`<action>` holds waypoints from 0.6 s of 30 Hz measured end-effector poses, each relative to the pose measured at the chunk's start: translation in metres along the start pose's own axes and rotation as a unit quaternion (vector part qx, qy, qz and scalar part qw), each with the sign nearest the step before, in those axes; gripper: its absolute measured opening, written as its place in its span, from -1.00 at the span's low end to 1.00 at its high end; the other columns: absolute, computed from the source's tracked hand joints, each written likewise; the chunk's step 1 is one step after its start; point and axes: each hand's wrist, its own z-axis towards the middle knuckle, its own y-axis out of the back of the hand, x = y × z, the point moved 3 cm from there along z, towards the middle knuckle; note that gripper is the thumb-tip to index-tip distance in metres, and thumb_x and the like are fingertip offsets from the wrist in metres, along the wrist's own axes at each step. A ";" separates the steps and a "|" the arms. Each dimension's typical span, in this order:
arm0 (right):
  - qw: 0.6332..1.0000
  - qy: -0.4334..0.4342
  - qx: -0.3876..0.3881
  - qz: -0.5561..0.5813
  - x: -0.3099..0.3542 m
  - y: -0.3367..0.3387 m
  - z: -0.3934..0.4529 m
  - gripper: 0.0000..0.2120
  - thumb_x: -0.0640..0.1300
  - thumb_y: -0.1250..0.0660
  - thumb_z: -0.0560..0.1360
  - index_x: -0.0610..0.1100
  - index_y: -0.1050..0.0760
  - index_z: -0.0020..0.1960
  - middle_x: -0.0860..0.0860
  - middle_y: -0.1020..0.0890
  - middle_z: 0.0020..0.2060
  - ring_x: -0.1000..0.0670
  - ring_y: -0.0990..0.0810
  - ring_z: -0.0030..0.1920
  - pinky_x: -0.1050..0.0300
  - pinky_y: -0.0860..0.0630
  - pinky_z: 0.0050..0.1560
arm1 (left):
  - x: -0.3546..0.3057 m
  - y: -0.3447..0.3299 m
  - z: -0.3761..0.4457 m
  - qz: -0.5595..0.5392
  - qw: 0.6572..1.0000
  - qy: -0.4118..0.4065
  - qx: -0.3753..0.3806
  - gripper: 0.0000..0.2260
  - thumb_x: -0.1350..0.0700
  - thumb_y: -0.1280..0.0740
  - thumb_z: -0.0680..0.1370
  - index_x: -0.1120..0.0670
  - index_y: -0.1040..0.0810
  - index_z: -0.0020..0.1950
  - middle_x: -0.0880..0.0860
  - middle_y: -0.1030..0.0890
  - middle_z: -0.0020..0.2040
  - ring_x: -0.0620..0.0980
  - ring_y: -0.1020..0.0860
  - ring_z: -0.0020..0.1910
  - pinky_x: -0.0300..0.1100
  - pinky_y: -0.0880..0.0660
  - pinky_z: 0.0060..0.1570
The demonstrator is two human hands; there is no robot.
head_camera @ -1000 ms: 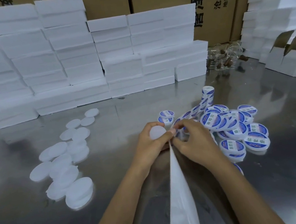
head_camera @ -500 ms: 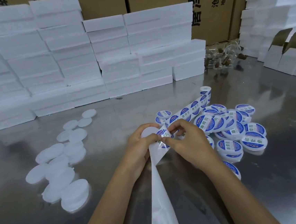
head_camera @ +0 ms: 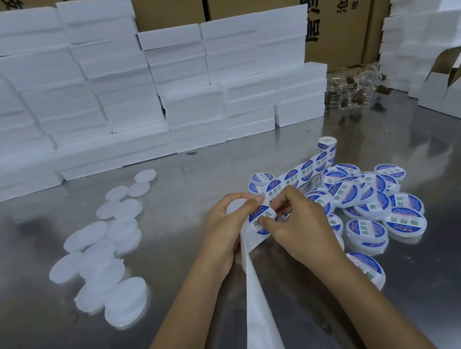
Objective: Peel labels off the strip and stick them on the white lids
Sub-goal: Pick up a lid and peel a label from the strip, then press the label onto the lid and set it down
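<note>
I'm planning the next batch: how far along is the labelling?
Done: a pile of blue-labelled white lids on the right. In hand: the left hand holds a bare white lid while the right hand pinches a round blue label. Left: the unlabelled white lids.

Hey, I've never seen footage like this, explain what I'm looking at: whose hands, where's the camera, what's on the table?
No machine here: a person wears a camera on the head, looking down at their own hands on a metal table. The left hand holds a plain white lid. The right hand pinches a round blue label on the label strip, which runs back to a roll. Bare lids lie at left, labelled lids at right, and white foam blocks are stacked behind.
</note>
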 end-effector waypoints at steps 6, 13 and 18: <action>0.999 0.024 0.011 -0.018 0.007 -0.004 -0.007 -0.72 -0.05 -0.47 0.46 0.06 -0.34 -0.21 0.16 -0.53 -0.23 0.19 -0.51 -0.18 0.41 -0.33 -0.26 | 0.000 0.003 0.001 0.046 0.998 -0.014 -0.037 -0.84 0.19 -0.54 0.43 0.14 -0.68 -0.02 0.05 -0.73 -0.06 0.10 -0.71 -0.05 -0.11 -0.66 -0.11; 0.996 0.069 0.050 0.040 0.013 -0.003 -0.011 -0.75 -0.15 -0.44 0.40 -0.06 -0.36 -0.26 0.04 -0.52 -0.09 0.12 -0.48 -0.04 0.38 -0.38 -0.12 | 0.000 0.014 0.004 0.087 0.992 -0.028 -0.089 -0.89 0.26 -0.49 0.44 0.12 -0.68 -0.06 0.05 -0.73 -0.05 0.11 -0.68 -0.01 -0.04 -0.65 -0.02; 0.958 -0.009 0.025 0.284 0.017 0.016 0.000 -0.84 -0.21 -0.34 0.43 -0.19 -0.37 -0.25 -0.15 -0.51 -0.27 -0.10 -0.48 -0.24 0.21 -0.43 -0.21 | 0.000 0.010 0.000 0.102 0.994 -0.017 -0.044 -0.88 0.25 -0.49 0.45 0.11 -0.65 -0.05 0.15 -0.71 -0.05 0.08 -0.64 -0.13 0.03 -0.63 0.01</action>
